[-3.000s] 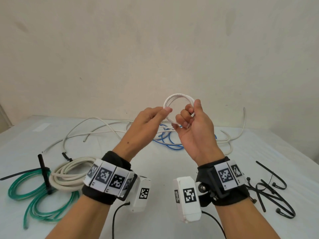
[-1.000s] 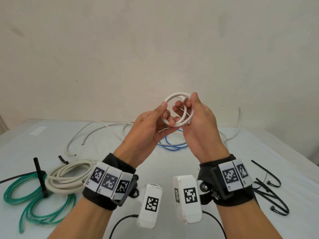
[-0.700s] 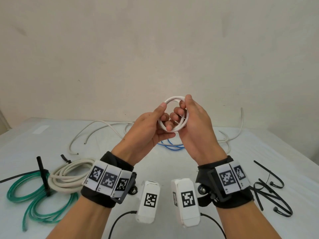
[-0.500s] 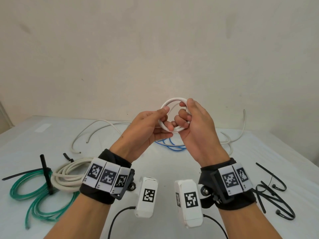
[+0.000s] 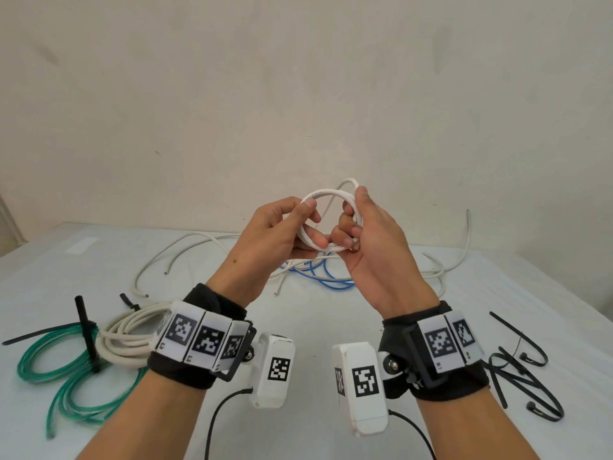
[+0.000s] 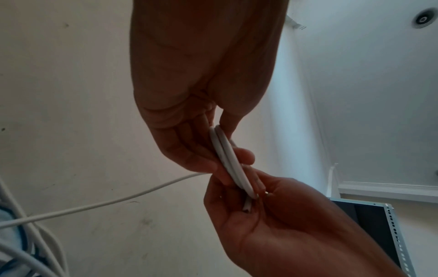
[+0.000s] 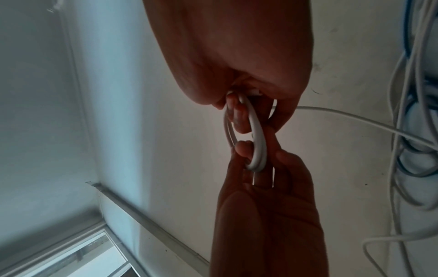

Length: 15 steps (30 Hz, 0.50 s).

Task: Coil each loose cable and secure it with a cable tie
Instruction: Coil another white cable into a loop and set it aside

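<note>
Both hands pinch the white cable coil (image 5: 326, 224): left hand (image 5: 275, 237) at nine o'clock, right hand (image 5: 371, 247) at three; its tail end stays hidden.

Both forearms raised above the surface (image 5: 172, 260), palms facing each other, black wrist bands on. Left hand (image 5: 275, 237) pinches left side of the white cable coil (image 5: 326, 194), thumb over fingers. Right hand (image 5: 371, 240) grips coil's right side, thumb on top, fingers curled through the loop. Fingertips nearly touching.
</note>
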Motion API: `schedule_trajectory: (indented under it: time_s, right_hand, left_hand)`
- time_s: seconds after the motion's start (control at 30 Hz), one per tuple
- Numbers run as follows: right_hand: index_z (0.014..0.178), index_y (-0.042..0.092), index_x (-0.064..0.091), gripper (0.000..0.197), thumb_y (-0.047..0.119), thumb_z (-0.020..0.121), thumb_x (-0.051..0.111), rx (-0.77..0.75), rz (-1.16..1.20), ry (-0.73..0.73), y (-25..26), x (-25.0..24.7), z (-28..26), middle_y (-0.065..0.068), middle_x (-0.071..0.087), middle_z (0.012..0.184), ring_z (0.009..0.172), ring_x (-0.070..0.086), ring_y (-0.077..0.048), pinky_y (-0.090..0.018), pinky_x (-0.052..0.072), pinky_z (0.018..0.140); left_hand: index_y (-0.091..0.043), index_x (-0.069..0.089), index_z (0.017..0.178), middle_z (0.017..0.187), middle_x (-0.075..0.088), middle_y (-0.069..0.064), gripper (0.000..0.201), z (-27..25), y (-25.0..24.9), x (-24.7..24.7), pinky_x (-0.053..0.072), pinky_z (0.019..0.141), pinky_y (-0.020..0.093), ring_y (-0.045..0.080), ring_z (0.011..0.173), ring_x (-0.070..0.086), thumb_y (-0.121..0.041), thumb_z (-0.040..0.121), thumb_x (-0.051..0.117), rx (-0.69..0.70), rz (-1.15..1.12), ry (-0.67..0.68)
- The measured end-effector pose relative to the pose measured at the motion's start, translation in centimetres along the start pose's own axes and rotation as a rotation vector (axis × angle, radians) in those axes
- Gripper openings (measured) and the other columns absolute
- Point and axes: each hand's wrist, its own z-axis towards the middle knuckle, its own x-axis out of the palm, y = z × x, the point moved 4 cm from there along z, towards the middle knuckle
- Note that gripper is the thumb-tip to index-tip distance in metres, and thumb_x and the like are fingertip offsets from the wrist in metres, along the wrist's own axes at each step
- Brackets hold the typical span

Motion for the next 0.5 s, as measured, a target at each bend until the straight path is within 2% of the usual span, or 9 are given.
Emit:
schedule_trajectory:
  time_s: [0.1, 0.17, 0.23, 0.3, 0.37, 0.43, 0.5]
  right_hand:
    - [0.083, 0.015, 0.046, 0.039, 0.042, 0.111, 0.042, -0.082, -0.130, -0.049, -0.1, 0.2, 0.0, 0.005, 0.031, 0.060, 0.050, 0.036, -0.012, -0.026, 0.040, 0.062]
    - [0.080, 0.016, 0.043, 0.040, 0.041, 0.112, 0.039, -0.144, -0.199, -0.072, -0.2, 0.4, 0.1, 0.007, 0.029, 0.058, 0.050, 0.033, -0.012, -0.025, 0.039, 0.059]
    - [0.078, 0.018, 0.041, 0.041, 0.040, 0.113, 0.038, -0.193, -0.244, -0.078, -0.1, 0.4, 0.2, 0.009, 0.027, 0.058, 0.053, 0.028, -0.012, -0.023, 0.038, 0.055]
    - [0.078, 0.019, 0.042, 0.041, 0.040, 0.113, 0.038, -0.241, -0.277, -0.056, 0.2, 0.2, 0.3, 0.011, 0.027, 0.057, 0.052, 0.025, -0.012, -0.026, 0.032, 0.055]
    - [0.078, 0.019, 0.041, 0.041, 0.039, 0.113, 0.038, -0.284, -0.306, -0.012, 0.7, 0.1, 0.3, 0.012, 0.027, 0.056, 0.050, 0.025, -0.012, -0.033, 0.028, 0.057]
    - [0.078, 0.018, 0.041, 0.040, 0.037, 0.113, 0.038, -0.324, -0.345, 0.029, 1.3, 0.0, 0.2, 0.012, 0.027, 0.057, 0.051, 0.024, -0.013, -0.035, 0.028, 0.059]
    - [0.077, 0.018, 0.041, 0.040, 0.036, 0.113, 0.038, -0.364, -0.408, 0.064, 1.7, -0.1, 0.0, 0.010, 0.028, 0.059, 0.053, 0.024, -0.013, -0.030, 0.030, 0.057]
  left_hand:
    - [-0.009, 0.065, 0.095, 0.070, 0.072, 0.006, 0.031, 0.0, -0.3, -0.3, 0.059, 0.069, 0.026, 0.016, 0.071, 0.071, -0.034, 0.107, 0.052, 0.027, 0.039, -0.020]
    - [-0.005, 0.065, 0.097, 0.071, 0.073, 0.006, 0.033, -0.1, -0.4, -0.4, 0.061, 0.074, 0.030, 0.017, 0.072, 0.072, -0.035, 0.107, 0.054, 0.053, 0.069, -0.021]
    - [0.000, 0.065, 0.098, 0.073, 0.074, 0.007, 0.033, -0.1, -0.6, -0.5, 0.060, 0.075, 0.033, 0.020, 0.073, 0.074, -0.032, 0.105, 0.058, 0.082, 0.100, -0.026]
    - [0.000, 0.066, 0.098, 0.077, 0.076, 0.010, 0.025, 0.0, -0.9, -0.7, 0.059, 0.074, 0.034, 0.023, 0.076, 0.075, -0.025, 0.101, 0.067, 0.127, 0.150, -0.042]
    - [-0.007, 0.066, 0.101, 0.085, 0.077, 0.010, 0.021, 0.0, -1.3, -1.2, 0.059, 0.076, 0.033, 0.022, 0.083, 0.075, -0.022, 0.092, 0.078, 0.205, 0.234, -0.090]
    - [-0.022, 0.064, 0.116, 0.103, 0.073, 0.005, 0.037, 0.2, -1.4, -1.7, 0.059, 0.084, 0.033, 0.016, 0.096, 0.072, -0.028, 0.085, 0.085, 0.262, 0.327, -0.143]
    - [-0.041, 0.054, 0.135, 0.122, 0.064, 0.000, 0.057, 0.1, -1.3, -1.9, 0.058, 0.090, 0.032, 0.010, 0.107, 0.069, -0.042, 0.086, 0.083, 0.257, 0.353, -0.119]
